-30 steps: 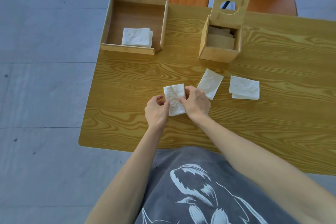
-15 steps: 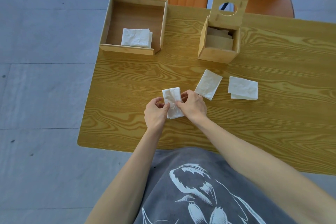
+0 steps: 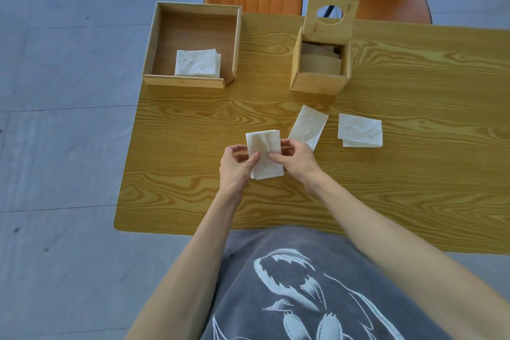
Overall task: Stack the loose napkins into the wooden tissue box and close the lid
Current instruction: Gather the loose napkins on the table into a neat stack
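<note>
Your left hand (image 3: 237, 164) and right hand (image 3: 296, 159): fingers grip napkin (image 3: 265, 153), now lifted upright off desk (image 3: 414, 174); ready for open tissue box (image 3: 320, 69).

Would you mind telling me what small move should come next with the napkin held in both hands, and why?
Probably carry the napkin, pinched by left hand and right hand, into the tissue box: its lid stands open.

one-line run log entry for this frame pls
phase: straightening napkin | left hand + right hand: both pinch folded napkin | loose napkins on table: two | tissue box: lid open | tray: napkin stack inside
</note>
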